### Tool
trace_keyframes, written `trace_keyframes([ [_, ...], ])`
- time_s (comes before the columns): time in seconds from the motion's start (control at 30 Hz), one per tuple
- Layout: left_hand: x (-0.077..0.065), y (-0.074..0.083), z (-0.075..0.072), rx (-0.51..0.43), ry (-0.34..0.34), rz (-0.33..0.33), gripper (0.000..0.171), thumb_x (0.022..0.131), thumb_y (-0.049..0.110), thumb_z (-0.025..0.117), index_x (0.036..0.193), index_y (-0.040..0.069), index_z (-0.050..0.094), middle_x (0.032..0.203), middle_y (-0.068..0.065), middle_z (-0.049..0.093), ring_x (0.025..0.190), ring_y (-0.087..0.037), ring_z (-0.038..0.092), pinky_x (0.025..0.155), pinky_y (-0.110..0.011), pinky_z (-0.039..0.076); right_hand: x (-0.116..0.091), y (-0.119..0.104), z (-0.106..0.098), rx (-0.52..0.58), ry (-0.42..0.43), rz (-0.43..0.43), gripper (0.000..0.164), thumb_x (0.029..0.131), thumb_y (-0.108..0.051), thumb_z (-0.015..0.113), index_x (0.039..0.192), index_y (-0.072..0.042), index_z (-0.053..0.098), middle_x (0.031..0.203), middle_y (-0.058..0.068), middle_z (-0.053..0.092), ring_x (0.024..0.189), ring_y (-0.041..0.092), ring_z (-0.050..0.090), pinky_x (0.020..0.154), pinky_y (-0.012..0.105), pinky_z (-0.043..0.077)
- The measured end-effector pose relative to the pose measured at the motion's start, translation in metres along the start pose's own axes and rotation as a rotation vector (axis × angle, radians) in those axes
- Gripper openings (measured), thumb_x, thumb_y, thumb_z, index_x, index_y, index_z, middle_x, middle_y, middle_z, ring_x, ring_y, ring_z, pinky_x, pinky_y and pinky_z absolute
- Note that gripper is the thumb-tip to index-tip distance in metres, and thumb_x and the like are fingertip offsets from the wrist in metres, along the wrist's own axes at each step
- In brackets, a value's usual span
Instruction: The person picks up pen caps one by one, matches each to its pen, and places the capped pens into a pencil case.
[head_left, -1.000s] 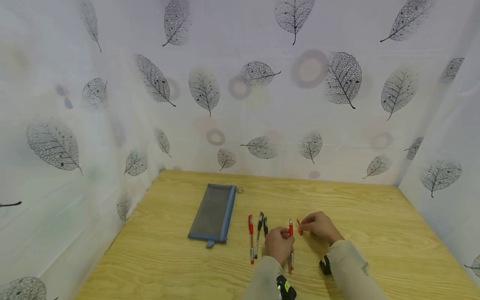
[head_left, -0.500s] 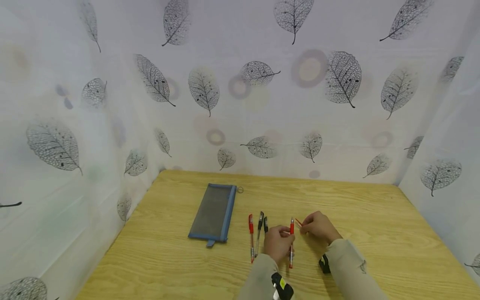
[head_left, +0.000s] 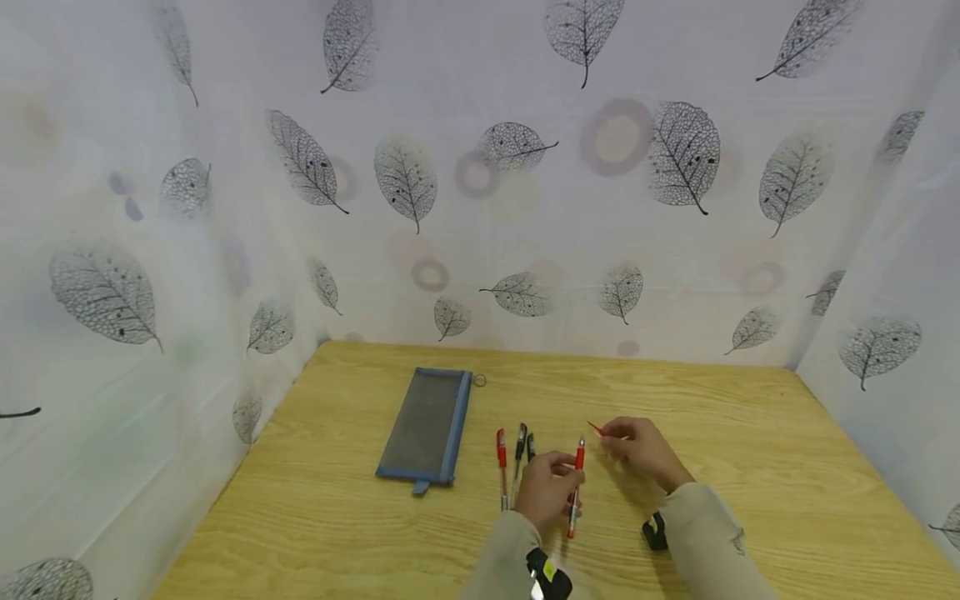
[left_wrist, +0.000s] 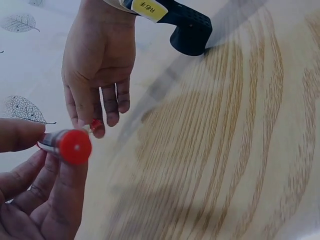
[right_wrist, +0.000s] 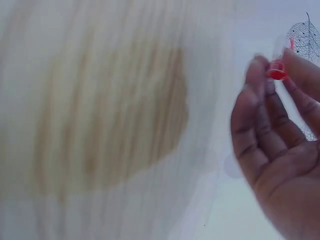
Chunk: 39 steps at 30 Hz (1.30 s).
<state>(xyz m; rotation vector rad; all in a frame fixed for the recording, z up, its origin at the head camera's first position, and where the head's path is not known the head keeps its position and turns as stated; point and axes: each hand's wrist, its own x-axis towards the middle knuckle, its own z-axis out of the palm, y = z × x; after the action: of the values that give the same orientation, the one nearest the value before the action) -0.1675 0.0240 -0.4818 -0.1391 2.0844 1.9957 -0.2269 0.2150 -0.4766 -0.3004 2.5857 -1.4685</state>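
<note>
My left hand point(head_left: 543, 492) grips an uncapped red gel pen point(head_left: 580, 455) by its barrel, with the metal tip pointing away and the lower end leaning toward me. In the left wrist view the pen's round red end point(left_wrist: 75, 147) faces the camera between thumb and fingers. To its right, my right hand point(head_left: 643, 452) pinches a small red-and-clear pen cap point(head_left: 596, 428) between thumb and fingertips. The right wrist view shows this cap point(right_wrist: 277, 70) close up. Cap and pen tip are a short gap apart.
Left of my hands lie a capped red pen point(head_left: 502, 450), a black pen point(head_left: 521, 442) and another black pen point(head_left: 531, 444) partly hidden by my left hand. A grey mesh pouch with blue edging point(head_left: 422, 427) lies farther left on the wooden table point(head_left: 315, 517). Leaf-patterned sheets enclose the table.
My left hand has shifted a little left, and its pen now leans more. The right hand has moved slightly away from me, and the cap has swung from nearly upright toward a flatter slant.
</note>
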Motion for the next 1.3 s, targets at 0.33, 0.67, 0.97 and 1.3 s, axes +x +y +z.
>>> trace_keyframes([
  [0.33, -0.007, 0.003, -0.009, -0.031, -0.057, 0.028, 0.021, 0.089, 0.006, 0.066, 0.111, 0.005, 0.066, 0.087, -0.003, 0.062, 0.054, -0.013, 0.059, 0.051, -0.028, 0.057, -0.003, -0.007, 0.000, 0.214, 0.124, -0.063, 0.036, 0.094, -0.022, 0.064, 0.114, 0.008, 0.061, 0.099, 0.023, 0.064, 0.085, 0.032, 0.062, 0.077, 0.041, 0.055],
  [0.67, -0.010, 0.002, -0.012, -0.019, -0.071, 0.045, 0.022, 0.090, 0.007, 0.066, 0.111, 0.005, 0.066, 0.087, -0.002, 0.063, 0.054, -0.011, 0.059, 0.051, -0.028, 0.056, -0.003, -0.016, 0.007, 0.246, 0.203, -0.068, 0.040, 0.093, -0.029, 0.064, 0.115, 0.005, 0.065, 0.097, 0.025, 0.064, 0.087, 0.036, 0.061, 0.078, 0.046, 0.053],
  [0.97, -0.010, 0.001, -0.015, -0.008, -0.079, 0.066, 0.023, 0.090, 0.008, 0.066, 0.112, 0.005, 0.066, 0.086, -0.001, 0.063, 0.054, -0.011, 0.058, 0.050, -0.028, 0.056, 0.000, -0.019, 0.011, 0.253, 0.189, -0.057, 0.038, 0.092, -0.028, 0.066, 0.111, 0.005, 0.065, 0.095, 0.019, 0.065, 0.085, 0.034, 0.061, 0.077, 0.044, 0.054],
  [1.3, -0.010, 0.000, -0.016, -0.006, -0.082, 0.101, 0.021, 0.090, 0.009, 0.065, 0.111, 0.005, 0.066, 0.085, -0.001, 0.063, 0.053, -0.010, 0.057, 0.051, -0.028, 0.056, 0.002, -0.025, 0.015, 0.247, 0.177, -0.045, 0.037, 0.092, -0.028, 0.066, 0.108, 0.005, 0.067, 0.089, 0.007, 0.067, 0.080, 0.023, 0.060, 0.077, 0.044, 0.053],
])
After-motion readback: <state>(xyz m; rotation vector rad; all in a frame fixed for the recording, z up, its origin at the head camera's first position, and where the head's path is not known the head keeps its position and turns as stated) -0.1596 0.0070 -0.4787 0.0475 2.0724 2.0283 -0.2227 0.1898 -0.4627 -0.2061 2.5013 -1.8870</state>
